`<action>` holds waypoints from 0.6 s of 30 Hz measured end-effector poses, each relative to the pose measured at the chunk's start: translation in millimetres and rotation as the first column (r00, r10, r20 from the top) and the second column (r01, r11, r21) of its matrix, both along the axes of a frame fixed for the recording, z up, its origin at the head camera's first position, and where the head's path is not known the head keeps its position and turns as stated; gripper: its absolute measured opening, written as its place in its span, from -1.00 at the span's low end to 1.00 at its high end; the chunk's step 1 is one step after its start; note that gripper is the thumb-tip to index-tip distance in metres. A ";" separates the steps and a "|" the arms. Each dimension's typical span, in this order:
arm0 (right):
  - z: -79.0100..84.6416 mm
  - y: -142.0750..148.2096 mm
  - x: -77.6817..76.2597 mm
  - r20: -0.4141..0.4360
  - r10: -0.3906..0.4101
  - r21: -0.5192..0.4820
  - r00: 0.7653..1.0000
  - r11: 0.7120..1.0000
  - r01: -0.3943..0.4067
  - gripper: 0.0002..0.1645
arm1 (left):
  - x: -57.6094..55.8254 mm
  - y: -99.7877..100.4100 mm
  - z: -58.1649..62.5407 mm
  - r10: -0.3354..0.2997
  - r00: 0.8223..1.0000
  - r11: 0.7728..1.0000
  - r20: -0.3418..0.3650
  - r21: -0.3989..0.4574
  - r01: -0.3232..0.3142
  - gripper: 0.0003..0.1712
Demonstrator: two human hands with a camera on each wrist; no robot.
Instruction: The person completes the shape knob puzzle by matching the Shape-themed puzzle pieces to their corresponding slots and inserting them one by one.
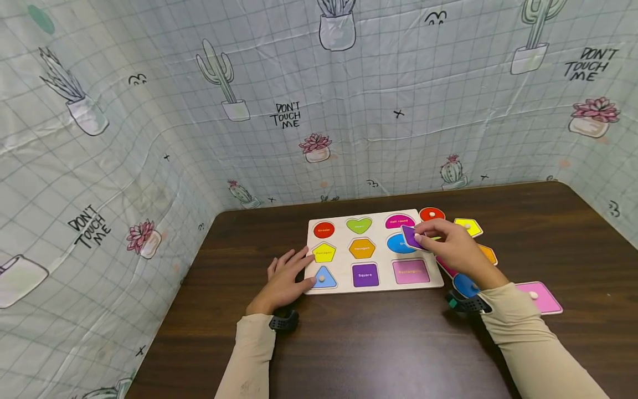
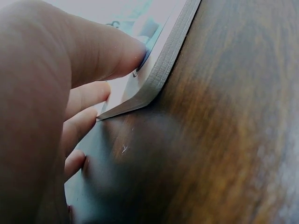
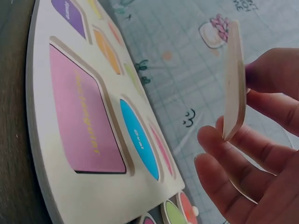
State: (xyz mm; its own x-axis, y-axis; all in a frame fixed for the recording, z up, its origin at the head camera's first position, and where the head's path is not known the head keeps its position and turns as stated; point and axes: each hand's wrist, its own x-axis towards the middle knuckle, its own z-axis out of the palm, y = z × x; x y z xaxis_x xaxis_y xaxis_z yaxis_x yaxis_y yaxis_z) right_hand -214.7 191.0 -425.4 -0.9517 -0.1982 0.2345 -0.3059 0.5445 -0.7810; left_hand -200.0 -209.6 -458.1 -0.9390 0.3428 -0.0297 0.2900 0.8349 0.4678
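Note:
A pale wooden shape puzzle board lies on the table, its recesses printed with coloured shapes and names. My left hand rests at the board's left edge. Its thumb is over the near corner, beside a blue triangle piece sitting in its recess, and the other fingers extend along the side. Above the board's right part, my right hand pinches a purple square puzzle piece between thumb and fingertips. The piece is tilted, near the blue oval recess; the right wrist view shows its bare wooden back.
Loose knobbed pieces lie right of the board: a red round one, a yellow pentagon, an orange one, a blue oval and a pink rectangle. A patterned cloth hangs behind the dark wooden table.

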 end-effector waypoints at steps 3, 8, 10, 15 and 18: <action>0.0 -3.3 0.4 0.012 0.010 0.015 1.000 1.000 -0.011 -0.70 | -0.3 0.4 0.3 -0.007 1.000 1.000 -0.006 -0.001 0.007 -0.28; 0.8 -9.8 1.5 0.020 0.045 0.013 0.999 0.999 -0.045 -0.74 | 0.7 0.5 1.2 -0.004 1.000 1.000 0.002 0.001 0.004 -0.26; 0.9 -12.7 1.5 0.006 0.076 0.015 0.997 0.997 -0.076 -0.78 | 1.1 0.8 1.7 -0.005 1.000 1.000 0.005 0.007 0.005 -0.26; -1.1 -20.5 0.0 -0.028 0.138 0.025 0.990 0.990 -0.138 -0.90 | 1.4 0.5 1.6 -0.003 1.000 1.000 0.004 0.013 0.003 -0.24; -3.4 -24.4 -0.5 -0.024 0.141 0.021 0.990 0.990 -0.141 -0.93 | 1.4 0.5 1.2 -0.006 1.000 1.000 0.004 0.011 0.006 -0.24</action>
